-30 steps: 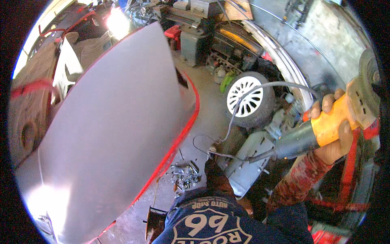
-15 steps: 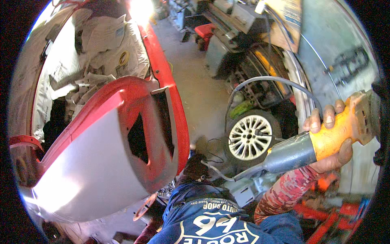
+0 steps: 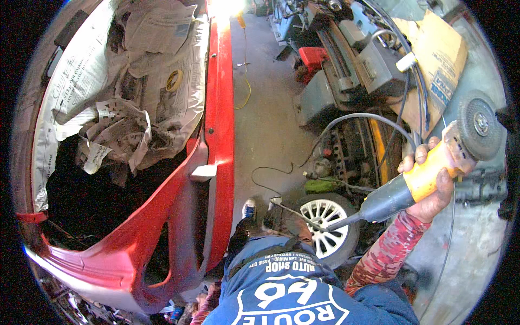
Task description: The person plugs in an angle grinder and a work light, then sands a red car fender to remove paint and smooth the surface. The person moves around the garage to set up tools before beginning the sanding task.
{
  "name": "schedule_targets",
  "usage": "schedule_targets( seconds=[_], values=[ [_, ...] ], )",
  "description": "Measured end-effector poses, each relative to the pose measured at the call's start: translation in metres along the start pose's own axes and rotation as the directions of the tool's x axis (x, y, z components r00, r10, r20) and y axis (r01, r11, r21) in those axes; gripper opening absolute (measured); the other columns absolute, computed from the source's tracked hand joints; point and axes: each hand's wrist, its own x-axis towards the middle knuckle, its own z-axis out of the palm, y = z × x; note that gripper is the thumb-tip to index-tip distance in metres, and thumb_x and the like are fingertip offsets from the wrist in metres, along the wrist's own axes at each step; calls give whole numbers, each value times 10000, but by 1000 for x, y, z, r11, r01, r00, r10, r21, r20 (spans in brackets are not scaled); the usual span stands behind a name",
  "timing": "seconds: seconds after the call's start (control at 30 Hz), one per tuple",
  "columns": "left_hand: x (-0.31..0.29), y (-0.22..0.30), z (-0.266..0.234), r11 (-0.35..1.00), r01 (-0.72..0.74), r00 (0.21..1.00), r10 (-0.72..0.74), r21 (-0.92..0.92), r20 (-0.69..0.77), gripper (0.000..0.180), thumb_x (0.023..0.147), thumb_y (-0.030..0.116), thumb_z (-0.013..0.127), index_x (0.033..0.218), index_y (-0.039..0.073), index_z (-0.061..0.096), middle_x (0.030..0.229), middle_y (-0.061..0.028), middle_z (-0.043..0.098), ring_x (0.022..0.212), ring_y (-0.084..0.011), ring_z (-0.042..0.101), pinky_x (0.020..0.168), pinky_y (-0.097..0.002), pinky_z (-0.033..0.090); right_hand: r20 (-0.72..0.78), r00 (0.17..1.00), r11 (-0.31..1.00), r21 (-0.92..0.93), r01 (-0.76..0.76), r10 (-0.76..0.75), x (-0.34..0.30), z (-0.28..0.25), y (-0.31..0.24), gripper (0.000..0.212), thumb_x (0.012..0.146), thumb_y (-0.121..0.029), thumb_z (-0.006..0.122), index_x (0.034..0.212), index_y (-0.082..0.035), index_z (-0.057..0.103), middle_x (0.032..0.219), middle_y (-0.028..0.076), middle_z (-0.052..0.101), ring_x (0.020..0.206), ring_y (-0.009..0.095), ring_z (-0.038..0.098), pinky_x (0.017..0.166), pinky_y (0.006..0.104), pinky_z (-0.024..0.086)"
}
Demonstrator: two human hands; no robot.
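My right hand (image 3: pixel 435 196) is wrapped round the yellow body of an angle grinder (image 3: pixel 379 205), raised at the right. Its grey disc (image 3: pixel 479 125) points up and away to the far right. The dark rear handle and cord slope down toward my chest. A red and grey car body panel (image 3: pixel 187 189) with cut-out openings lies to my left, apart from the grinder. Low at the bottom edge, beside that panel, shows the patterned sleeve (image 3: pixel 212 301) of my left arm. My left hand is mostly hidden there, and its fingers cannot be made out.
Crumpled newspaper (image 3: pixel 122 132) and a tape roll (image 3: pixel 174 80) lie in the car's opening. Right of my feet is a wheel with white spokes (image 3: pixel 326 223). Cords (image 3: pixel 281 169) trail over the floor. Grey metal boxes (image 3: pixel 382 66) and cardboard (image 3: pixel 441 49) stand farther off.
My view has shifted, bringing more of the newspaper-covered opening and floor into sight. The grinder stays in my right hand, and its disc face now shows. The panel sits lower in view.
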Motion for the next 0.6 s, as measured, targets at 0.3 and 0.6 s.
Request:
schedule_targets(
  seconds=[0.3, 0.6],
  values=[
    [11, 153, 77, 998, 6, 1000, -6, -66, -2, 671, 947, 676, 490, 1170, 89, 726, 1116, -247, 714, 1079, -417, 667, 964, -505, 496, 168, 965, 978, -86, -191, 203, 153, -54, 67, 691, 779, -311, 797, 1299, -14, 452, 1026, 123, 555, 880, 216, 584, 759, 366, 568],
    [107, 297, 96, 989, 100, 994, -94, -106, 57, 807, 925, 727, 482, 1020, -25, 761, 1077, -315, 692, 1079, -467, 646, 975, -515, 472, 209, 905, 923, -187, -336, 371, 264, -97, 169, 671, 741, -284, 781, 1298, -17, 519, 1119, 101, 603, 824, 211, 641, 680, 338, 578]
  ],
)
